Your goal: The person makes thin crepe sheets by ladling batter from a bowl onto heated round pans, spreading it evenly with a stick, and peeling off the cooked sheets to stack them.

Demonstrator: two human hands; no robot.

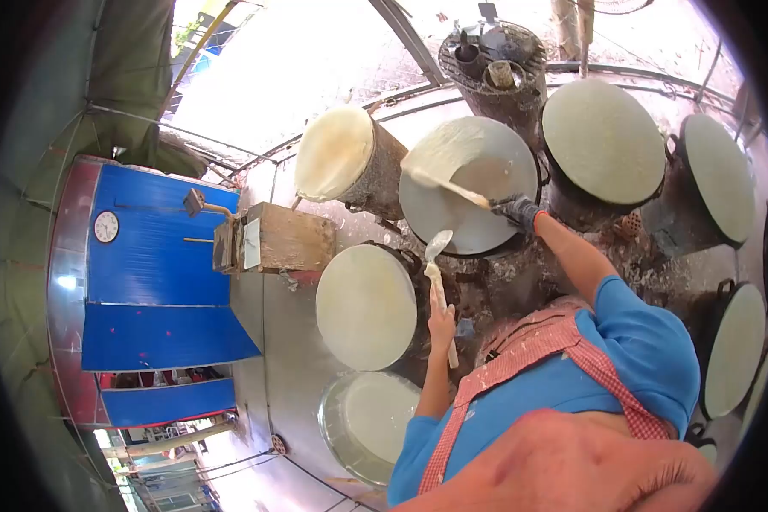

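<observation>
My right hand, in a dark glove, is closed around the handle of a batter-coated wooden spreader. The spreader reaches across a round griddle, its pale far end over the left side of the plate. A thin, whitish layer of batter covers the upper left of that griddle; the rest shows grey. Lower down, my bare left hand grips a ladle by its long, batter-smeared handle. The ladle's bowl points up, close to the griddle's lower left rim.
Around me stand several round drums with pale covered tops, among them a left one and a right one. A wide basin of pale liquid sits lower left. A wooden box and a sooty stove stand farther off.
</observation>
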